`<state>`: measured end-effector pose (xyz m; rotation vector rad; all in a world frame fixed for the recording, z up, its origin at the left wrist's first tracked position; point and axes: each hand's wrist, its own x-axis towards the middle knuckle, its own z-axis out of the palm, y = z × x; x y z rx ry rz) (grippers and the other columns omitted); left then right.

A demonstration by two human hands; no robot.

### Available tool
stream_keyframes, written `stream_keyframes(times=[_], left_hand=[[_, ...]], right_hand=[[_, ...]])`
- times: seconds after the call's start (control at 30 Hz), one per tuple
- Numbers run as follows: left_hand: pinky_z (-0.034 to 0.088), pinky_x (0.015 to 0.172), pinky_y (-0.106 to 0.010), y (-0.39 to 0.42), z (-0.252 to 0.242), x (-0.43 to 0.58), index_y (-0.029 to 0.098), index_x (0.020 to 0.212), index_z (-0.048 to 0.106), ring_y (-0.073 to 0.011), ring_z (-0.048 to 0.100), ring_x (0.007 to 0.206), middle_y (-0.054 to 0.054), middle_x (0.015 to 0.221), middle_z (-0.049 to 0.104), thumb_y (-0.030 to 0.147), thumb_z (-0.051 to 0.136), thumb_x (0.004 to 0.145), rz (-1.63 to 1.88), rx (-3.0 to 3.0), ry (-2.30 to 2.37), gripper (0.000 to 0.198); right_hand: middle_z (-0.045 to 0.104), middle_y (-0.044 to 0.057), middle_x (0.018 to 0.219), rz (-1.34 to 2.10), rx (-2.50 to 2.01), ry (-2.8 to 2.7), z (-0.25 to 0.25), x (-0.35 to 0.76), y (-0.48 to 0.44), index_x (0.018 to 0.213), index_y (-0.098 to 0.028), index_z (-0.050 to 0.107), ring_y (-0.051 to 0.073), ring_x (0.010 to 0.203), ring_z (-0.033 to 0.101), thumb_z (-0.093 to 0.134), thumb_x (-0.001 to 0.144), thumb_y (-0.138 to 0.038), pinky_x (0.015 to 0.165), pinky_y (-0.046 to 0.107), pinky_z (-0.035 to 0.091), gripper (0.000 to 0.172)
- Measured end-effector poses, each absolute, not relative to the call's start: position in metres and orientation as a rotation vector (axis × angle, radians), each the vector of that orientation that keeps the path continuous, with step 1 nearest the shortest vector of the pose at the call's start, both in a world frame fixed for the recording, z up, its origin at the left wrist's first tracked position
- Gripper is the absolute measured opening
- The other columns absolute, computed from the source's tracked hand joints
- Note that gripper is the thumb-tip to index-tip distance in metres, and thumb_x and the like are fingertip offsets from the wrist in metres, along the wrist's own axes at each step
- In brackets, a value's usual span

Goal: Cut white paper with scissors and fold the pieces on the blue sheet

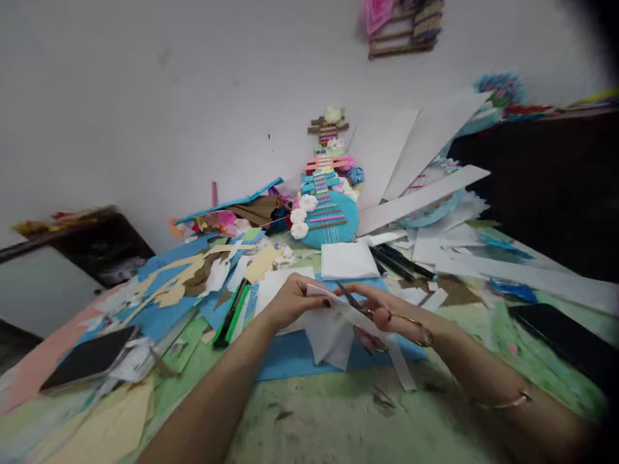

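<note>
My left hand [293, 299] pinches a piece of white paper [329, 332] and holds it up over a blue sheet [285, 357]. My right hand [394, 316] has its fingers through the handles of a pair of scissors [360, 309]. The blades point up and left and meet the paper's upper edge. A white strip [401, 367] hangs down from the paper toward the table. A thin bangle [505, 404] sits on my right wrist.
A paper guitar craft [329, 216] leans on the wall behind. White sheets [348, 260] and long white boards [420, 196] lie at the back right. Paper scraps [193, 277], a green marker [232, 316], a dark phone [89, 357] and black pens [396, 261] crowd the table.
</note>
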<state>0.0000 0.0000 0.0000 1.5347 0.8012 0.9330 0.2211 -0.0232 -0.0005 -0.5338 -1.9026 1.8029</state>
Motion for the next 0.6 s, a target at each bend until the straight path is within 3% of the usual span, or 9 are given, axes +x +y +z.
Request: stream_keyframes(times=[0.2, 0.37, 0.6], left_hand=[[0.04, 0.054, -0.02, 0.0023, -0.0003, -0.0015, 0.011, 0.068, 0.075, -0.0124, 0.055, 0.056, -0.007, 0.064, 0.069, 0.029, 0.08, 0.056, 0.897, 1.549, 0.824, 0.023], [0.041, 0.052, -0.022, 0.0002, -0.0009, -0.0006, 0.011, 0.068, 0.075, -0.0129, 0.054, 0.055, -0.008, 0.062, 0.068, 0.033, 0.079, 0.057, 0.844, 1.585, 0.841, 0.025], [0.044, 0.053, -0.022, -0.0014, -0.0008, 0.0, 0.011, 0.072, 0.075, -0.0135, 0.057, 0.057, -0.008, 0.067, 0.07, 0.03, 0.079, 0.058, 0.824, 1.561, 0.842, 0.024]], right_hand=[[0.062, 0.002, 0.068, 1.889, -0.494, -1.94, -0.012, 0.2269, -0.0152, 0.137, -0.019, 0.019, 0.013, 0.051, 0.055, 0.054, 0.079, -0.06, 0.046, 0.023, 0.041, 0.079], [0.063, 0.002, 0.069, 1.803, -0.452, -1.984, -0.0065, 0.2251, -0.0194, 0.137, -0.016, 0.024, 0.012, 0.055, 0.055, 0.051, 0.078, -0.063, 0.054, 0.024, 0.045, 0.081], [0.059, -0.001, 0.059, 1.771, -0.515, -1.945, -0.0053, 0.2205, -0.0222, 0.133, -0.014, 0.027, 0.009, 0.042, 0.048, 0.047, 0.072, -0.073, 0.04, 0.018, 0.038, 0.087]])
